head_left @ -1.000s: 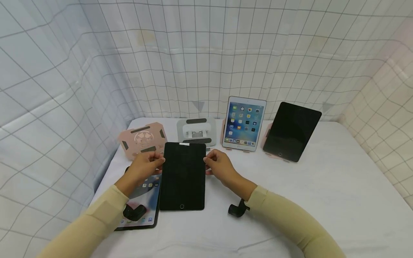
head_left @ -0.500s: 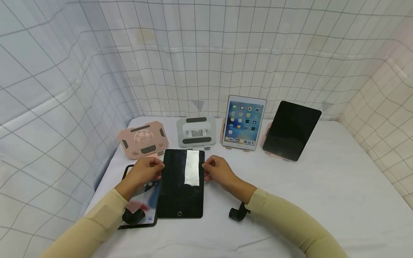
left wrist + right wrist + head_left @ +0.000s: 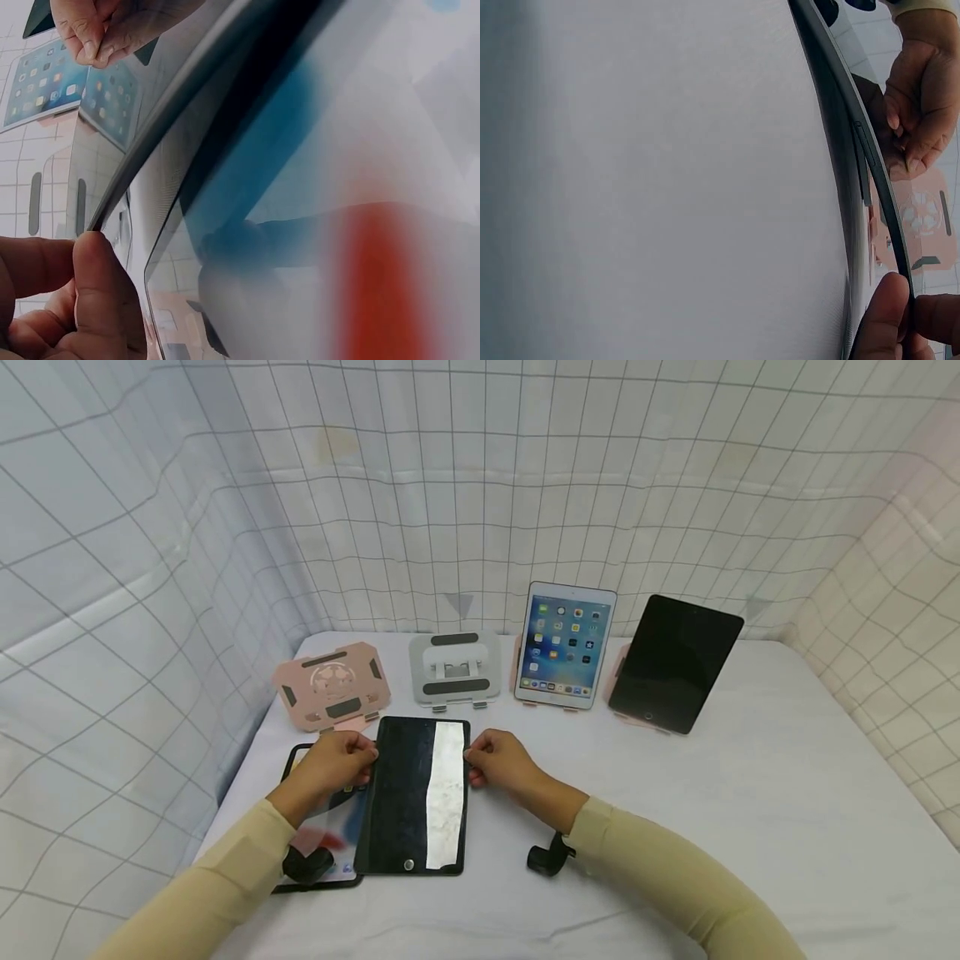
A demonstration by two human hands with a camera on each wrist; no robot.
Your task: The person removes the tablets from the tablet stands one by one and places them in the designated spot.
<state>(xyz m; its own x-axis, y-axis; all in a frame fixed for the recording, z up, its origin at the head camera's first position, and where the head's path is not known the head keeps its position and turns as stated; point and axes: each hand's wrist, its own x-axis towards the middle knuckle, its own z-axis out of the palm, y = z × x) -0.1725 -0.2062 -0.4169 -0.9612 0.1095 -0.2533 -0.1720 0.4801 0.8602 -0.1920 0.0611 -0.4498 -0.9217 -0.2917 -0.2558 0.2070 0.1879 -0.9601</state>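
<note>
A black tablet (image 3: 401,802) with a round home button at its near end is held between both hands in the head view, a bright white strip showing along its screen. My left hand (image 3: 335,764) pinches its left edge, thumb on top. On the opposite edge, my right hand (image 3: 504,762) pinches with thumb and fingers. The left wrist view shows the left fingertips (image 3: 97,262) right at the tablet's thin rim. In the right wrist view, the right hand (image 3: 889,322) grips the same rim. A larger lit tablet (image 3: 341,831) lies below, partly covered by the black one.
Behind the hands stand a pink tablet stand (image 3: 333,683) and a grey tablet stand (image 3: 455,670). Farther right, a white tablet (image 3: 566,643) with lit icons and another black tablet (image 3: 675,664) lean on pink stands. A gridded white curtain (image 3: 480,493) rises behind the table.
Both hands have drawn the black tablet toward the person and slightly left. The bright strip on its screen has grown from a small patch at the top to nearly full length.
</note>
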